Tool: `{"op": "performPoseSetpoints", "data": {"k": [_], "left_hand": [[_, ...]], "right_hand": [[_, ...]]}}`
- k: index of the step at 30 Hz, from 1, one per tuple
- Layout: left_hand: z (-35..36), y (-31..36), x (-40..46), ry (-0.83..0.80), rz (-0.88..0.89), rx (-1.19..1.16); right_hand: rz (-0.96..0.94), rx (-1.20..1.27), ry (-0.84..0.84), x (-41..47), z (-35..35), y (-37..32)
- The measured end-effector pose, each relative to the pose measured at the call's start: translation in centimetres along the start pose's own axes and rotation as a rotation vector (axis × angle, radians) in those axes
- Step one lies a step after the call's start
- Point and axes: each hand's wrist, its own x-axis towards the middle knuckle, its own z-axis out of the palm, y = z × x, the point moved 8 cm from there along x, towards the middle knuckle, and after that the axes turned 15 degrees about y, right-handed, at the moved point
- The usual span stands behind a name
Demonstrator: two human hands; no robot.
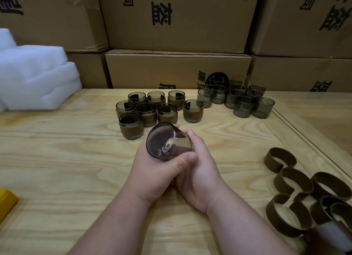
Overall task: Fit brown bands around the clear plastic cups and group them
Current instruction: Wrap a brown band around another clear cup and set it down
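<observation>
Stacked cardboard boxes printed with black characters wall off the whole far side, from ten to two o'clock. In front of them lies the pale wooden table, its grain running left to right, with a raised edge slanting down the right side. White foam sheets are heaped at ten o'clock, resting partly on the table. A yellow object pokes in at the left edge, at eight o'clock; what it is cannot be told.

At four o'clock a loose cluster of brown bands stands on edge, each an open ring with a gap; several touch one another. At one o'clock stands a group of bare cups, smoky and see-through, packed close together. At twelve o'clock, just beyond the hands, stands a group of banded cups, eight or so, each with brown wrapped round its lower part; one sits slightly apart to the right of the rest.

In the centre both hands meet round a single cup, held above the table and tilted so its round end faces the camera. The left hand cups it from below and the left, thumb curled across the near side. The right hand wraps it from the right, fingers bent over the far wall. The cup is tinted grey, with highlights on its glossy face. Whether a band is on it cannot be told, as the hands cover its sides.
</observation>
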Motion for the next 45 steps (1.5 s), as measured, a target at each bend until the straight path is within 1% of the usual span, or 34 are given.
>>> {"op": "performPoseSetpoints", "data": {"k": [3,8,10,12,14,17,22,26,29,32,37,39,42,45], "left_hand": [[0.3,-0.2,-0.2,-0.042,-0.017,-0.014],[0.3,-0.1,-0.1,-0.021,-0.019,-0.010],[-0.3,-0.1,0.2,0.046,-0.035,0.002],[-1.1,-0.3,0.5,0.141,-0.051,0.014],[-2.0,-0.2,0.9,0.221,0.013,0.055],[-2.4,-0.4,1.2,0.253,0.051,0.118],[-1.6,-0.5,1.0,0.165,0.062,0.238],[-1.6,-0.2,0.9,0.186,0.099,0.345],[-1.0,0.5,0.8,0.133,0.189,0.491],[-0.7,0.8,0.7,0.085,0.225,0.550],[0.2,0.5,0.5,-0.017,0.280,0.660],[0.4,0.3,0.3,-0.045,0.300,0.659],[0.4,0.4,0.1,-0.042,0.340,0.673],[0.6,0.3,0.0,-0.077,0.363,0.689]], "right_hand": [[-0.001,-0.086,0.037,0.4,-0.4,0.4],[-0.050,-0.122,0.033,0.3,-0.3,0.6],[-0.128,-0.174,0.101,0.4,-0.5,0.4],[-0.245,-0.171,0.209,0.4,-1.1,-0.3],[-0.381,-0.130,0.281,-0.1,-1.7,-1.7],[-0.497,-0.147,0.238,-1.0,-1.9,-3.0],[-0.517,-0.226,0.111,-1.6,-0.3,-2.9],[-0.530,-0.277,0.093,-1.7,0.1,-2.7],[-0.571,-0.322,0.130,-1.9,-0.1,-2.9],[-0.576,-0.299,0.154,-2.0,-0.2,-3.0],[-0.593,-0.270,0.257,-1.8,-0.9,-3.3],[-0.569,-0.244,0.297,-1.6,-1.5,-3.3],[-0.511,-0.211,0.350,-1.3,-2.2,-3.3],[-0.423,-0.107,0.389,-0.9,-2.7,-3.0]]}}
